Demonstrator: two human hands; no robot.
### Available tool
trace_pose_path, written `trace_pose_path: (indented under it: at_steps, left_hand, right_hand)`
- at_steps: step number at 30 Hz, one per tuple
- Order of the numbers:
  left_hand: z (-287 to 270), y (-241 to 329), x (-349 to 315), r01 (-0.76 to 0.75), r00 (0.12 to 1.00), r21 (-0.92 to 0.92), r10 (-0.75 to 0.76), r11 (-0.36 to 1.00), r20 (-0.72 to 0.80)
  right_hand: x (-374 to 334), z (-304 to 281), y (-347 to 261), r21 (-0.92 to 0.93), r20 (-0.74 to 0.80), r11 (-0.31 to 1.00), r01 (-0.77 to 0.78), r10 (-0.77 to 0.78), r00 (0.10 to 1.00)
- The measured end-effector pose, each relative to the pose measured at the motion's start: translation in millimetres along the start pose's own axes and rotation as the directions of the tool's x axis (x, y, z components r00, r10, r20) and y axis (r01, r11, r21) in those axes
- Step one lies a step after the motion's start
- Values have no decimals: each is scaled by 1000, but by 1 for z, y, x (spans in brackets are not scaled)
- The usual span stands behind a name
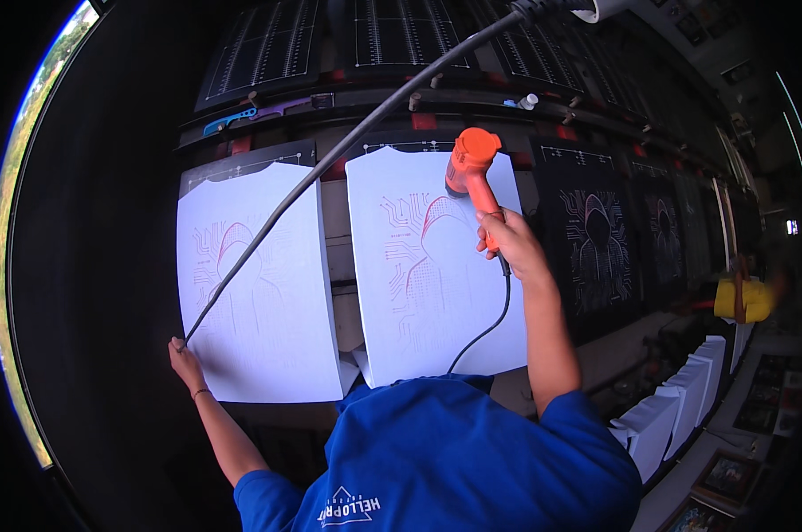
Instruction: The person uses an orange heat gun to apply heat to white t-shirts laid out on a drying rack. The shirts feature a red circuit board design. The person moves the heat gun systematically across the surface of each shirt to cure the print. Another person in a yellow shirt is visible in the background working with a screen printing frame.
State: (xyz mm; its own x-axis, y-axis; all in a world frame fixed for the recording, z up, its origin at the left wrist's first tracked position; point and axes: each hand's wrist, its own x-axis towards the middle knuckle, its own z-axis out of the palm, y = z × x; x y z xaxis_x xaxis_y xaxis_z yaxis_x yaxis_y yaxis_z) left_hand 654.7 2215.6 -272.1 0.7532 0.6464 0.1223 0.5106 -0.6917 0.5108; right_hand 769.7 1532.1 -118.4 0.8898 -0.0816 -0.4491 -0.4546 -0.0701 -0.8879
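Note:
My right hand [510,239] is wrapped round the handle of an orange heat gun [477,164]. Its dark nozzle points down at a white T-shirt [454,310] spread on a flat board, just above the printed red and grey hooded figure. A thin cord runs from the handle down toward my body. Out at the left, my left hand [184,362] is closed on a long black cable [330,155], which stretches across the view from the top. Under this cable lies a second white T-shirt [268,346] with the same faint print.
Dark printed shirts [596,230] lie on boards to the right. Behind the boards, a rail [365,105] holds a blue tool [230,121] and a small white bottle [529,101]. White folded pieces [676,408] stand lower right; a person in yellow [745,300] is farther off.

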Motion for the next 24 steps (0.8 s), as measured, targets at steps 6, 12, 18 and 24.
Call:
trace_pose_path:
  at_steps: [6, 12, 18, 24]
  left_hand:
    - [-3, -14, -30, 63, 990, 50, -56, 997, -130]
    - [-6, -56, -67, 198, 962, 42, -185, 979, -202]
    - [4, -44, -90, 272, 929, 67, -243, 960, -280]
    - [23, -54, -95, 196, 921, 57, -164, 979, -353]
  right_hand:
    - [-1, -7, 5, -18, -26, 1000, 13, -14, 1000]
    - [-12, -9, 1, 75, 67, 996, -52, 47, 997]
    - [-9, -1, 7, -2, 107, 1000, 2, -2, 994]
    - [-10, -3, 7, -29, 107, 999, 27, -24, 994]
